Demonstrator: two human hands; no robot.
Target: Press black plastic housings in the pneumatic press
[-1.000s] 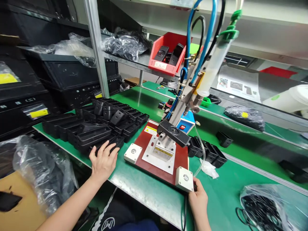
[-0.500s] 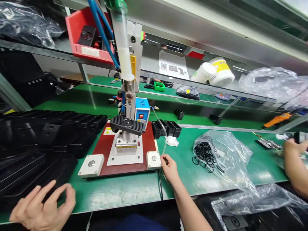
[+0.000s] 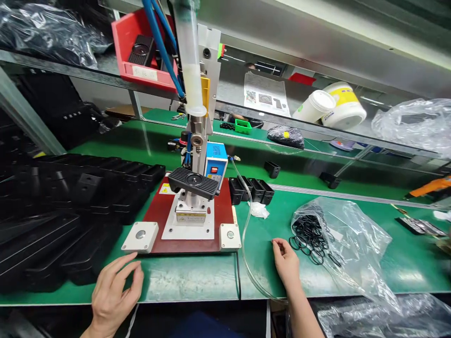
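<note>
Seems between steps, with left hand (image 3: 114, 295) empty, half-curled just beside button box (image 3: 140, 238), right hand (image 3: 287, 264) pinched, contents unclear, near black rings (image 3: 310, 232). Shows black grille part (image 3: 193, 182) atop fixture (image 3: 191, 218); probably calls for light pinch next.

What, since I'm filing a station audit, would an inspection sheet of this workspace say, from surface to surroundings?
Surface: green bench; black housings crowd its left side.
Work pieces: black grille part on the metal fixture; syringe mounted above.
Clutter: crumpled white paper; black rings in and spilling from a clear bag.
Grips: left hand just in front of the left button box, nothing seen in it; right hand between tube and rings, fingertips together, contents unclear.
Cables: clear tube runs to the front edge; blue hoses beside the syringe.
Surroundings: shelf with red bin, printed sheet and white tubs.
</note>
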